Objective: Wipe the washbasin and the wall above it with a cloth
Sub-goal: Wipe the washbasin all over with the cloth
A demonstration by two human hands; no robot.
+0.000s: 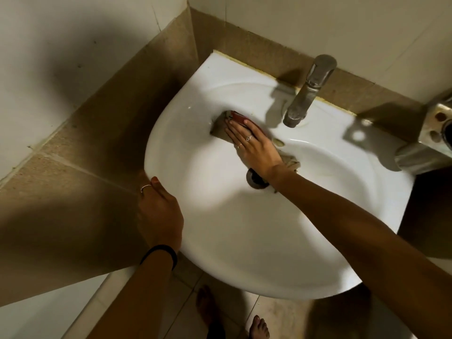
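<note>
Here, a person's right hand presses a cloth flat against the inner wall of a white washbasin, just left of centre in the frame. The fingers lie straight and spread over the cloth, not curled round it; two rings show on them. The cloth is brownish with a red patch near the fingertips, and part of it trails out under the wrist toward the drain, which sits at the middle of the bowl, partly hidden by the forearm.

The left hand, at the lower left, grips the basin's outer rim, thumb on top and fingers wrapped out of sight beneath the edge. It wears a ring and a dark band at the wrist.

A metal tap stands at the back of the basin in the upper right, its spout above the bowl, near the cloth but apart from it. A metal fixture juts in at the right edge. The wall behind is pale above a brown tiled strip. Two bare feet show on the tiled floor at the bottom of the frame.
</note>
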